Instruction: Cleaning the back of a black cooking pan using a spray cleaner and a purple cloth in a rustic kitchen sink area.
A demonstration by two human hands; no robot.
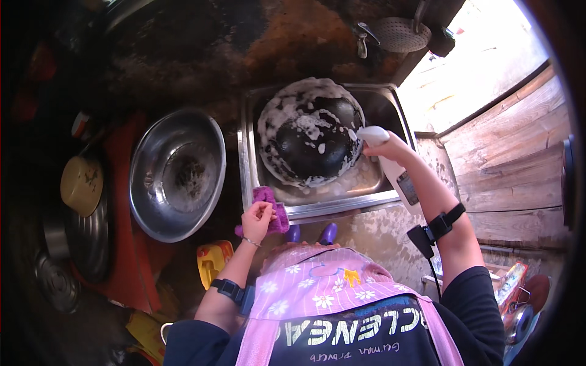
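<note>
A black wok (317, 146) lies in the metal sink (293, 211), its rounded surface streaked with white foam. My right hand (387, 149) grips a white spray bottle (400, 180) at the sink's right side, the nozzle pointing left toward the wok. Below the sink's front left corner, my left hand (259, 218) is closed on a purple cloth (279, 218), which hangs around the fingers.
Left of the sink stands a wide metal basin (146, 189). A red table (137, 271) holds a yellow bowl (82, 186) and metal lids. A tap (364, 38) and a perforated skimmer (400, 35) are at the back. Wooden boards (506, 177) form the right wall.
</note>
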